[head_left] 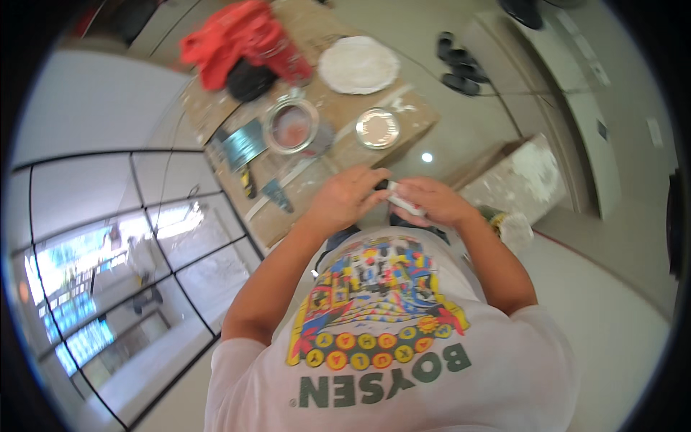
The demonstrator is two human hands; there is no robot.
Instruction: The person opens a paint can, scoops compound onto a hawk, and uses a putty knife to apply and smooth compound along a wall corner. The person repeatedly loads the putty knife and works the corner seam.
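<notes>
In front of my chest, both hands are together at a small white tube [407, 204] with red marks. My right hand [437, 201] is closed round the tube's white body. The fingers of my left hand [351, 194] pinch its dark cap end [382, 185]. Whether the cap is loose or still on the tube cannot be made out. Just beyond my hands, an uncovered metal can [314, 140] with pinkish-brown matter inside stands on cardboard [288, 216]. A round metal lid [377, 128] lies to its right.
Left of the can lie a wide putty knife [245, 145] and a narrow one [276, 196]. Red cloth [229, 43], a dark bundle [250, 81] and a white round piece [358, 65] are farther back. Dark slippers [461, 65] sit on the floor; a paint-spattered box [515, 180] stands right.
</notes>
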